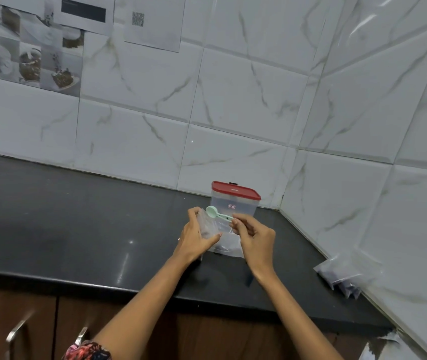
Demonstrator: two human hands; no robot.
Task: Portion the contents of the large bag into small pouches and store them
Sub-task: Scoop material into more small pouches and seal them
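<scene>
My left hand (199, 236) curls round a small pouch (206, 224) just in front of the red-lidded container (235, 201), holding its mouth up for the green spoon (216, 214) pinched in my right hand (252, 236) above the large bag (226, 244).

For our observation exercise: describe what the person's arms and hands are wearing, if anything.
Both forearms are bare. The left hand and right hand show no gloves; whether there are rings or a watch cannot be told. Near the left elbow, a dark floral-patterned fabric sleeve in red, pink and black shows.
</scene>
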